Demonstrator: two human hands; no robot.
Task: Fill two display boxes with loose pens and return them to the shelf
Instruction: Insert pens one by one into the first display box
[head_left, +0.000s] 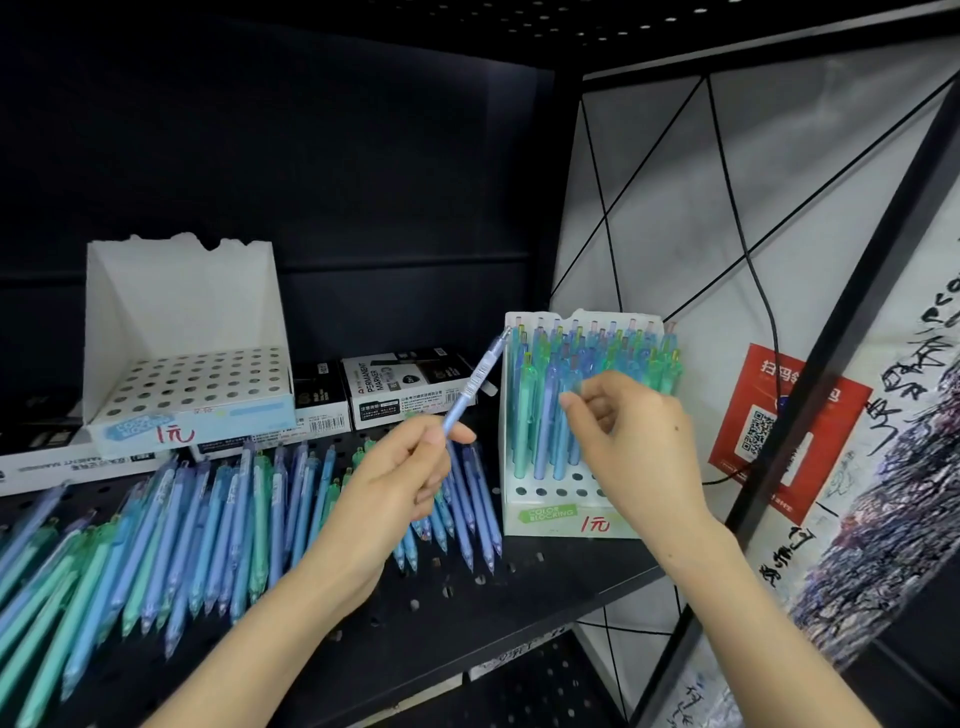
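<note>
While 1 display box (551, 515) under the right hand (631, 447) stands nearly full, left hand (400, 473) pinches 1 pen (470, 387), likely for a free hole; right hand's grip unclear.

Two display boxes (182, 312) (550, 519), two hands (395, 483) (639, 441), one held pen (475, 384), many loose pens (208, 519).

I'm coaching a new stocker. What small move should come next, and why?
Probably lower the pen in the left hand into an empty front hole of the right box: its back rows are full, front holes are open, and the right hand rests at the standing pens.
</note>
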